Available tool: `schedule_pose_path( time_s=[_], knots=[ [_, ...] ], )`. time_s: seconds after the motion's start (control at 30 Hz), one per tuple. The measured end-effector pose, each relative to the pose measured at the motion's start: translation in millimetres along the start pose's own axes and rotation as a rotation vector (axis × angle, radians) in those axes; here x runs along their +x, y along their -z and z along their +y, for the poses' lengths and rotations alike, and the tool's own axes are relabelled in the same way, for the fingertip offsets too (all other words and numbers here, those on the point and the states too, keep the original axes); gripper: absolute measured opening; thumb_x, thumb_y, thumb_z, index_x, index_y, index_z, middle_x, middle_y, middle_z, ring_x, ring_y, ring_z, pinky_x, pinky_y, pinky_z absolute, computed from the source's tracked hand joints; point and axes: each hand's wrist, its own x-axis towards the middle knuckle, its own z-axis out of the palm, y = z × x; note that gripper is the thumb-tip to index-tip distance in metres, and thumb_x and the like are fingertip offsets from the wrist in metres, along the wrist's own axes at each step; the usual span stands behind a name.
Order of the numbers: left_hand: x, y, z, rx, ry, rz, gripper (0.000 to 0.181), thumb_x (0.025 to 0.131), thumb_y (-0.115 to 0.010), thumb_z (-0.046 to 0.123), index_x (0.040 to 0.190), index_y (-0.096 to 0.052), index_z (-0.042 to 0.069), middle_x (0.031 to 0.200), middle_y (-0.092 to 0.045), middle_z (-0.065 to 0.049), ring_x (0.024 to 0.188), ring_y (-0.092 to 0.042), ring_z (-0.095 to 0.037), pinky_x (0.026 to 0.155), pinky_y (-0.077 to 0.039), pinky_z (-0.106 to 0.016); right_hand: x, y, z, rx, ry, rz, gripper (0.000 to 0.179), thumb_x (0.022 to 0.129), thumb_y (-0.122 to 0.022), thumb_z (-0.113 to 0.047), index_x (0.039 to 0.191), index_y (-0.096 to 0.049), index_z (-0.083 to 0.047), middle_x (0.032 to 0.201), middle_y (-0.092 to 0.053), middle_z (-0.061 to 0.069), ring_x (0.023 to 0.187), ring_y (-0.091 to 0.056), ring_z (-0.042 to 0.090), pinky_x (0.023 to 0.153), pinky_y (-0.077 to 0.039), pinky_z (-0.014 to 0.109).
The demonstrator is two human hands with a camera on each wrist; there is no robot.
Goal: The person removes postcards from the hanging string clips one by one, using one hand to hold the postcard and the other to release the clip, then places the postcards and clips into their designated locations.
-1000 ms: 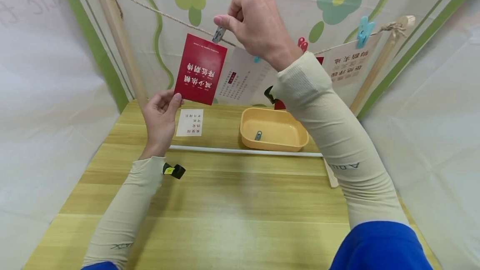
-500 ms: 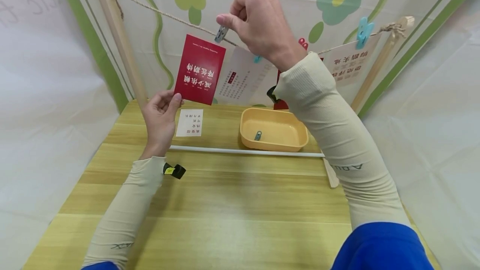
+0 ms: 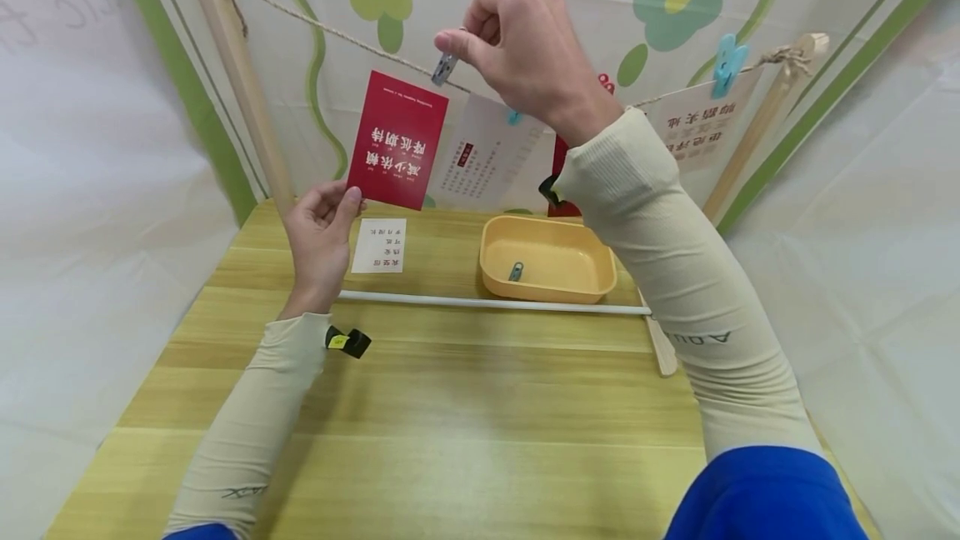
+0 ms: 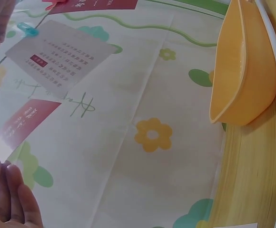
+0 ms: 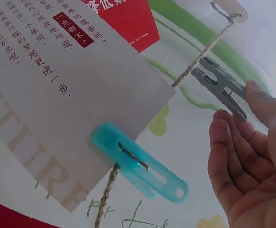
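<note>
Both hands are grasping something: the left hand (image 3: 318,232) pinches a red card (image 3: 399,140) near its lower left corner, and the right hand (image 3: 525,48) holds a grey peg (image 3: 444,68) by its handles, between thumb and fingers, at the string (image 3: 322,26). The step in hand looks to be pegging the red card to the string. To do it well, the left hand should bring the card in until its top edge overlaps the string, with that edge running along the line so that the card hangs straight. Held at one lower corner only, the card may sway or bend at the top; a grip higher on its side would likely steady it. The right hand would do best to squeeze the handles fully, slip the peg over paper and string together, then ease off before the left hand lets go.

The card's body lies above and to the right of the left hand; its top edge is near the peg, below it, and not clipped. Just to the card's right, a white card (image 3: 491,148) hangs from a blue peg (image 5: 138,161), below the right hand. Whether the grey peg straddles the string, I cannot tell.
</note>
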Motion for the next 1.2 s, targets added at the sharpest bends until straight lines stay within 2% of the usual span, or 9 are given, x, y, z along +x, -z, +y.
schedule_pose_path(
  time_s=[0.23,0.33,0.57,0.7,1.2],
  knots=[
    [-0.2,-0.5,-1.3,0.019,0.012,0.015,0.025,0.101,-0.072,0.021,0.12,-0.071,0.004,0.102,-0.071,-0.001,0.098,-0.07,-0.023,0.091,-0.06,-0.018,-2.1,2.3,-0.8,0.018,-0.034,-0.029,0.041,0.1,-0.069,-0.047,0.11,-0.075,-0.008,0.104,-0.078,0.003,0.089,-0.062,0.008,0.081,-0.053,0.018],
    [0.0,-1.1,-2.3,0.016,0.015,0.023,0.025,0.101,-0.073,0.021,0.119,-0.071,0.004,0.101,-0.072,-0.001,0.096,-0.071,-0.02,0.09,-0.06,-0.018,-3.7,2.3,-1.5,0.033,-0.036,-0.035,0.043,0.1,-0.07,-0.049,0.111,-0.074,-0.007,0.108,-0.079,0.003,0.09,-0.065,0.007,0.084,-0.055,0.019],
    [1.1,-1.9,-5.2,-0.009,0.011,0.02,0.022,0.101,-0.072,0.019,0.116,-0.071,0.003,0.099,-0.073,-0.002,0.093,-0.071,-0.018,0.089,-0.061,-0.019,-10.2,1.2,-2.8,0.048,0.028,-0.026,0.044,0.099,-0.072,-0.047,0.108,-0.075,-0.005,0.105,-0.08,0.005,0.088,-0.07,0.01,0.084,-0.058,0.02],
    [0.4,-1.7,-5.9,-0.024,0.021,0.024,0.019,0.101,-0.072,0.017,0.113,-0.071,0.003,0.097,-0.072,-0.002,0.092,-0.07,-0.015,0.089,-0.061,-0.019,-14.6,-0.9,-4.8,0.058,0.048,-0.049,0.042,0.098,-0.073,-0.045,0.107,-0.074,-0.004,0.104,-0.08,0.005,0.088,-0.07,0.011,0.083,-0.058,0.021],
    [-0.9,-1.2,-8.0,-0.003,0.062,0.034,0.02,0.102,-0.071,0.018,0.115,-0.07,0.002,0.097,-0.072,-0.001,0.092,-0.07,-0.013,0.09,-0.06,-0.018,-26.9,-7.4,-5.2,0.084,0.077,-0.105,0.037,0.098,-0.076,-0.039,0.104,-0.074,-0.003,0.098,-0.079,0.007,0.083,-0.07,0.013,0.079,-0.059,0.023]
  ],
)
